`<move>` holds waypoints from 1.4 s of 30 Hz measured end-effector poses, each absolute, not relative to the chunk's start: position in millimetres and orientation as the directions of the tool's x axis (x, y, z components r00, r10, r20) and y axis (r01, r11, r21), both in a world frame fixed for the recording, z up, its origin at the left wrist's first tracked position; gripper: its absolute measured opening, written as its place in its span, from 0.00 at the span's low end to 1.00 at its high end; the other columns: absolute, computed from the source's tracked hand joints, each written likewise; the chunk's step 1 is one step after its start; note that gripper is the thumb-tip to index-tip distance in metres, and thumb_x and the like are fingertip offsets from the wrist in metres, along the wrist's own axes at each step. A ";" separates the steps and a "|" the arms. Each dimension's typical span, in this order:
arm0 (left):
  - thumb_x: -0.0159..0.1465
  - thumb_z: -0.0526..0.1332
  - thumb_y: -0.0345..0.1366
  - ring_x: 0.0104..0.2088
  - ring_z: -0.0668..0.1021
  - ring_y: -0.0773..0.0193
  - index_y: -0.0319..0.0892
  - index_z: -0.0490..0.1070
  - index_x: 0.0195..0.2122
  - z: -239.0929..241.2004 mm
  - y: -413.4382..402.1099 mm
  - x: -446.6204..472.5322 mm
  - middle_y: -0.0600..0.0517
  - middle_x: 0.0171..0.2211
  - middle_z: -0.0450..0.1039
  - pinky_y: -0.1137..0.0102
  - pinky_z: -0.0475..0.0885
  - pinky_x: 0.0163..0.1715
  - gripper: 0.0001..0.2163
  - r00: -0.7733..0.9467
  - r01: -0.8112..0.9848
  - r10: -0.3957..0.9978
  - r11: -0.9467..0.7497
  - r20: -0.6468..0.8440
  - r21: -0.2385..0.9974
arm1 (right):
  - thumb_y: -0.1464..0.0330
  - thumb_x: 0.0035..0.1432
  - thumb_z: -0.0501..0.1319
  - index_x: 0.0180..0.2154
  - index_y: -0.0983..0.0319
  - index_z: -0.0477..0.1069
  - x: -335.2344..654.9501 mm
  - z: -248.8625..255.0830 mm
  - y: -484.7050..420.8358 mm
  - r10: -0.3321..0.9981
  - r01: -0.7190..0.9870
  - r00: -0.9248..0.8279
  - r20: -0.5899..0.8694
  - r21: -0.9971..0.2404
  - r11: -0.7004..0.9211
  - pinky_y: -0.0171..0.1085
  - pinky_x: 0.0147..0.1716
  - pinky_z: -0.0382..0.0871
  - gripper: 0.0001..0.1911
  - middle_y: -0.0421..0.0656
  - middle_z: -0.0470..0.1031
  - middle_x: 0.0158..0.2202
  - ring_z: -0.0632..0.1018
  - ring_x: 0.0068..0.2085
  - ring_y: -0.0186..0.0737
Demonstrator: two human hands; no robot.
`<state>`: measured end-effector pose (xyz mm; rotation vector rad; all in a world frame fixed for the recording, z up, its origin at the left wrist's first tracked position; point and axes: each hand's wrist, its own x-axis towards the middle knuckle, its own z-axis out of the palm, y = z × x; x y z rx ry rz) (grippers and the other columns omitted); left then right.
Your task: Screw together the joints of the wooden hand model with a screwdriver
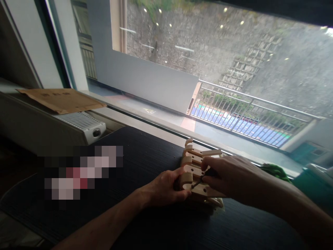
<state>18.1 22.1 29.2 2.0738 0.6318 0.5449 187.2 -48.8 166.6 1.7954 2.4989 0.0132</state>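
While the left hand point(166, 187) closes around the rack's point(199, 152) curved end on the table point(145, 152), the right hand point(229, 177), at the rack's 3 o'clock, pinches a thin tool point(199, 181). A radiator point(80, 125) sits at 10 o'clock.

The slatted piece point(194, 163) held by the left hand point(163, 189) is pale bare wood, smooth and matt; the thin tool point(198, 181) in the right hand point(229, 175) looks like dark, dull metal. The desk point(145, 222) is black with a fine matt grain, the radiator point(80, 121) white ribbed metal under matt brown cardboard point(62, 100), and the green cloth point(277, 171) looks soft
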 end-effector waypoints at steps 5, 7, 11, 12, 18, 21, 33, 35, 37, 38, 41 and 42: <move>0.57 0.61 0.38 0.34 0.76 0.62 0.45 0.65 0.50 29.4 21.5 17.8 0.54 0.36 0.74 0.72 0.69 0.35 0.18 0.772 0.221 0.619 -0.474 0.144 0.852 | 0.74 0.54 0.56 0.29 0.58 0.69 186.1 171.2 -46.9 0.929 0.929 -0.365 -0.063 0.033 0.368 0.32 0.24 0.51 0.06 0.37 0.72 0.28 0.68 0.26 0.30; 0.57 0.61 0.38 0.33 0.76 0.62 0.45 0.66 0.49 30.2 20.9 17.0 0.54 0.35 0.74 0.72 0.69 0.34 0.17 0.772 0.237 0.621 -0.477 0.134 0.847 | 0.72 0.58 0.54 0.29 0.58 0.68 186.4 170.1 -44.2 0.921 0.923 -0.385 -0.061 -0.003 0.385 0.32 0.24 0.51 0.08 0.37 0.72 0.28 0.68 0.26 0.31; 0.57 0.61 0.38 0.34 0.76 0.62 0.46 0.66 0.49 32.2 20.3 15.7 0.54 0.35 0.74 0.72 0.69 0.35 0.18 0.776 0.235 0.617 -0.475 0.130 0.848 | 0.67 0.61 0.54 0.32 0.58 0.68 188.1 164.2 -40.5 0.916 0.917 -0.398 -0.052 -0.067 0.394 0.33 0.26 0.53 0.07 0.37 0.72 0.30 0.69 0.29 0.32; 0.57 0.61 0.38 0.34 0.76 0.62 0.46 0.65 0.50 32.5 20.2 15.6 0.54 0.35 0.74 0.72 0.69 0.34 0.18 0.777 0.234 0.616 -0.472 0.128 0.850 | 0.66 0.61 0.54 0.32 0.58 0.67 188.5 162.6 -40.2 0.918 0.918 -0.394 -0.053 -0.070 0.390 0.33 0.26 0.53 0.07 0.37 0.72 0.30 0.69 0.29 0.32; 0.58 0.61 0.38 0.34 0.76 0.61 0.45 0.65 0.51 31.3 21.3 16.5 0.53 0.36 0.74 0.71 0.70 0.35 0.19 0.778 0.220 0.614 -0.467 0.135 0.857 | 0.64 0.61 0.53 0.30 0.59 0.68 189.9 163.7 -42.3 0.953 0.953 -0.297 -0.052 0.054 0.300 0.33 0.24 0.52 0.10 0.39 0.72 0.28 0.69 0.27 0.33; 0.57 0.61 0.37 0.35 0.76 0.61 0.45 0.65 0.50 30.4 21.5 17.0 0.53 0.36 0.74 0.71 0.70 0.35 0.19 0.780 0.219 0.611 -0.468 0.134 0.856 | 0.66 0.58 0.56 0.30 0.58 0.71 189.7 169.6 -44.5 0.947 0.947 -0.313 -0.078 0.049 0.317 0.33 0.24 0.51 0.07 0.38 0.72 0.28 0.68 0.26 0.32; 0.57 0.61 0.37 0.35 0.76 0.61 0.47 0.65 0.52 31.5 20.6 15.7 0.54 0.36 0.74 0.71 0.70 0.35 0.20 0.785 0.218 0.607 -0.458 0.124 0.862 | 0.63 0.62 0.52 0.26 0.60 0.68 193.9 157.8 -35.7 0.931 0.934 -0.357 -0.080 -0.011 0.358 0.33 0.25 0.51 0.15 0.37 0.70 0.25 0.66 0.26 0.31; 0.57 0.61 0.36 0.34 0.76 0.62 0.47 0.65 0.51 31.6 20.4 16.1 0.54 0.36 0.74 0.71 0.70 0.35 0.19 0.785 0.211 0.606 -0.459 0.130 0.863 | 0.62 0.63 0.51 0.26 0.60 0.69 194.8 158.9 -36.8 0.940 0.944 -0.328 -0.089 0.017 0.331 0.33 0.23 0.49 0.16 0.38 0.70 0.24 0.65 0.24 0.31; 0.57 0.61 0.36 0.34 0.76 0.62 0.46 0.65 0.51 31.4 20.6 16.4 0.54 0.35 0.74 0.71 0.70 0.34 0.19 0.781 0.217 0.610 -0.466 0.134 0.858 | 0.62 0.62 0.51 0.27 0.60 0.70 193.7 162.1 -39.5 0.950 0.952 -0.295 -0.098 0.049 0.301 0.33 0.23 0.49 0.16 0.38 0.71 0.24 0.66 0.24 0.31; 0.57 0.61 0.36 0.34 0.76 0.62 0.46 0.66 0.50 31.2 20.8 16.5 0.54 0.35 0.74 0.71 0.70 0.34 0.18 0.779 0.220 0.613 -0.468 0.134 0.856 | 0.62 0.61 0.53 0.28 0.59 0.71 192.7 164.1 -41.1 0.952 0.954 -0.287 -0.101 0.059 0.294 0.33 0.23 0.49 0.14 0.39 0.72 0.25 0.67 0.25 0.32; 0.58 0.61 0.37 0.34 0.76 0.62 0.45 0.66 0.49 30.9 21.6 16.4 0.54 0.35 0.74 0.72 0.70 0.34 0.17 0.783 0.200 0.606 -0.459 0.141 0.865 | 0.69 0.54 0.58 0.33 0.55 0.73 189.7 169.3 -45.0 0.944 0.945 -0.317 -0.090 0.055 0.323 0.32 0.25 0.51 0.06 0.37 0.74 0.30 0.70 0.29 0.33; 0.58 0.61 0.37 0.34 0.76 0.62 0.45 0.66 0.49 30.9 21.8 16.4 0.54 0.35 0.73 0.72 0.70 0.34 0.17 0.784 0.195 0.604 -0.458 0.142 0.868 | 0.72 0.53 0.58 0.34 0.54 0.73 189.1 170.0 -45.2 0.941 0.941 -0.328 -0.086 0.054 0.334 0.32 0.25 0.51 0.08 0.37 0.74 0.31 0.70 0.30 0.33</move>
